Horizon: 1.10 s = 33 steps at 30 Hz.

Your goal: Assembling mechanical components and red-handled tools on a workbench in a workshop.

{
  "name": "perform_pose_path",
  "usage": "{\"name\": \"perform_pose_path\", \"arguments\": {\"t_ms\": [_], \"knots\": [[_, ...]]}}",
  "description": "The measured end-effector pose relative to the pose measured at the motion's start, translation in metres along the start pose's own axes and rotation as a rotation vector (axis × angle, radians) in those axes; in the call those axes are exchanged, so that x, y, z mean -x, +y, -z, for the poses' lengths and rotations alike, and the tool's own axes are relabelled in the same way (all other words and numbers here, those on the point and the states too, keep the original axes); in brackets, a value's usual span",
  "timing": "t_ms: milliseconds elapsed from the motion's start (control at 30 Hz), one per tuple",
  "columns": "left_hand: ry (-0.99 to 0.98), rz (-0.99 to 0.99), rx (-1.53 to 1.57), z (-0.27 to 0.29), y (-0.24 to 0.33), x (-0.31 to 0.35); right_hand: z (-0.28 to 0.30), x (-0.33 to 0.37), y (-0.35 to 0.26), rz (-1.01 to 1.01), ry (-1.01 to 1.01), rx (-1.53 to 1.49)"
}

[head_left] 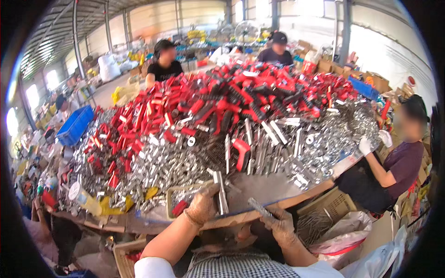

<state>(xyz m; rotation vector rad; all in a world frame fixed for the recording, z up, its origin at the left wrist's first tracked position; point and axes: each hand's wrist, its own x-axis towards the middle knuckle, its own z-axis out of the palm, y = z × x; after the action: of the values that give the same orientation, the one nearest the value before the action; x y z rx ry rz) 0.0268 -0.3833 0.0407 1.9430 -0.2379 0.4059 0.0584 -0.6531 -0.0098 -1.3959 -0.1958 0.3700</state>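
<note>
Over there, the left hand [202,207] has its fingers [212,189] clamped on a shiny metal piece [221,194]; the right hand [282,228] has its own around a grey rod [259,207], near the table [269,187].

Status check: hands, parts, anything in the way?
Left hand gripping shiny metal piece. Right hand holding grey metal piece. Beige tray beside left hand, big parts heap beyond.

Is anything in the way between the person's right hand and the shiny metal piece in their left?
Only the grey metal part that the right hand holds, jutting toward the left hand; nothing else visible stands between that hand and the shiny metal piece.
</note>
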Motion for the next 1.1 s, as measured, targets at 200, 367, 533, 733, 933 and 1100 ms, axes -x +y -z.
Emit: {"name": "perform_pose_path", "arguments": {"t_ms": [200,367,533,733,933,1100], "knots": [[0.445,0.518,1.019,0.028,0.011,0.03,-0.041,0.001,-0.017,0.052,-0.314,0.006],[0.515,0.419,0.84,0.044,0.003,0.065,-0.058,0.0,-0.004,0.029,-0.361,0.058],[0.686,0.429,0.672,0.052,-0.01,0.077,-0.058,-0.01,0.017,0.326,-0.326,0.438],[0.71,0.525,0.662,0.046,0.004,0.083,-0.072,-0.004,-0.011,0.447,-0.382,0.683],[0.711,0.628,0.706,0.044,0.013,0.092,-0.072,-0.008,-0.016,0.351,-0.347,0.635],[0.704,0.625,0.821,0.041,0.02,0.11,-0.066,-0.008,-0.016,0.251,-0.399,0.649]]}}
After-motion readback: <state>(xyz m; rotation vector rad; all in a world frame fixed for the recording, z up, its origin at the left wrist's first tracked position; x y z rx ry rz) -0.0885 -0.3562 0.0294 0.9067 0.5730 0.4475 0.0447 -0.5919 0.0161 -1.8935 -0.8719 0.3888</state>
